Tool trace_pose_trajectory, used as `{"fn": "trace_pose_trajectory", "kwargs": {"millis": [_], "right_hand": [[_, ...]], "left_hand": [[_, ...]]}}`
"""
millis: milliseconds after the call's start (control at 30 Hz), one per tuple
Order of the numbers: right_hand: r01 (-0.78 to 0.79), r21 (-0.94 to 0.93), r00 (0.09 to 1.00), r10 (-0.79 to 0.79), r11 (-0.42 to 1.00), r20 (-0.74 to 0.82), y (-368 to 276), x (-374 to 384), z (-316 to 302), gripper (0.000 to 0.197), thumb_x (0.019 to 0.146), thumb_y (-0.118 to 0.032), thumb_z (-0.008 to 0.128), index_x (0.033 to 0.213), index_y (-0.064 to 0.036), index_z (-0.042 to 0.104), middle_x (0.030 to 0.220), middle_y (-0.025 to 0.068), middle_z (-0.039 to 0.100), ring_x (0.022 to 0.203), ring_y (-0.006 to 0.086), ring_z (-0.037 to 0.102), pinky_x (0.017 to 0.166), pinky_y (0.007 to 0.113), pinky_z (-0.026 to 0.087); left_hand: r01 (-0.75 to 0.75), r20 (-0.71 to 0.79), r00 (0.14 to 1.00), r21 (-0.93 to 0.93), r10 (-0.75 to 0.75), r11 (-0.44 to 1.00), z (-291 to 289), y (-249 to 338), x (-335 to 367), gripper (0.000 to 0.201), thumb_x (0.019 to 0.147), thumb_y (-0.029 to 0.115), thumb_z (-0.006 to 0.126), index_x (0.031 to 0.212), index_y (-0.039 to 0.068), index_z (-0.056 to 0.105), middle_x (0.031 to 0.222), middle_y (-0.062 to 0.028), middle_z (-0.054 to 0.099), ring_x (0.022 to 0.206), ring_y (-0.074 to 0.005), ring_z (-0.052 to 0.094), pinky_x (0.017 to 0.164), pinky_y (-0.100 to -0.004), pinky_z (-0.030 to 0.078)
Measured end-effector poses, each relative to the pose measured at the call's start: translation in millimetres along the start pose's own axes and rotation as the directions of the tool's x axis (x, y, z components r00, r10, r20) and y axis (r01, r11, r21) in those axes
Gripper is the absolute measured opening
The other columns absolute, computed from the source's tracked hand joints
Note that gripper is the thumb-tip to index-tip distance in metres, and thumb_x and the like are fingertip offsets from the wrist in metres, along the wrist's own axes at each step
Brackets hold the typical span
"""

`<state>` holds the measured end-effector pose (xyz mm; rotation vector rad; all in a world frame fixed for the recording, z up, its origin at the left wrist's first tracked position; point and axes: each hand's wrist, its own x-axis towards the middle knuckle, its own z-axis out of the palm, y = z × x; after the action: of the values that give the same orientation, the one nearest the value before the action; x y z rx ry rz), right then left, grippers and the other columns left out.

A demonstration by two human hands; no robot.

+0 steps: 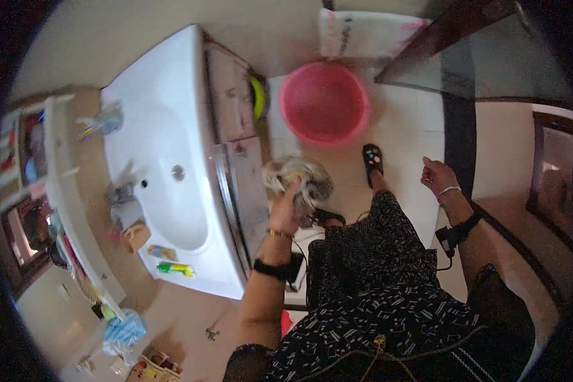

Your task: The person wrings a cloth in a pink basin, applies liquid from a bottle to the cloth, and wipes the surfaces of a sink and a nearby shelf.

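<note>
My left hand (286, 207) is raised in front of me and grips a crumpled grey and beige cloth (297, 175), which bunches above the fingers. The cloth hangs beside the front of the white washbasin (165, 159) and its cabinet (239, 153). My right hand (437, 175) is held out to the right over the pale floor, fingers curled loosely, with nothing visible in it. Both wrists wear dark bands, and a small black device hangs at the right wrist (449, 239).
A pink plastic basin (325, 102) stands on the floor ahead. A white sack (363, 32) lies behind it. My feet in dark sandals (372, 159) are below. Toiletries and a cup of toothbrushes (102, 121) sit around the basin. A dark door frame (458, 140) stands at the right.
</note>
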<state>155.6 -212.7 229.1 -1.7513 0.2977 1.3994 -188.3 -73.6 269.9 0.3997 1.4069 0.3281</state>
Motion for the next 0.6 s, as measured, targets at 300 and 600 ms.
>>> {"fn": "trace_pose_trajectory", "kwargs": {"millis": [300,600], "right_hand": [[-0.129,-0.194,0.991,0.136,0.972,0.020,27,89,-30,0.025,0.076,-0.028,0.065,0.075,-0.0044,0.055,0.067,0.0026,0.056,0.059,0.0116,0.054,0.055,0.025,0.047],[0.220,-0.348,0.928,-0.085,0.911,0.363,23,122,16,0.028,0.077,-0.021,0.064,0.091,0.0028,0.059,0.082,0.0082,0.062,0.073,0.0145,0.060,0.066,0.025,0.050]], "left_hand": [[0.172,-0.363,0.923,0.095,-0.126,0.981,55,11,208,0.097,0.065,0.063,0.059,0.134,0.009,0.018,0.136,-0.0170,0.016,0.119,-0.0292,0.030,0.096,-0.0488,0.023],[-0.396,-0.097,0.884,0.360,0.456,0.845,31,-37,132,0.029,0.079,0.009,0.060,0.107,0.005,0.055,0.087,-0.0044,0.059,0.077,-0.0123,0.056,0.073,-0.0224,0.043]]}}
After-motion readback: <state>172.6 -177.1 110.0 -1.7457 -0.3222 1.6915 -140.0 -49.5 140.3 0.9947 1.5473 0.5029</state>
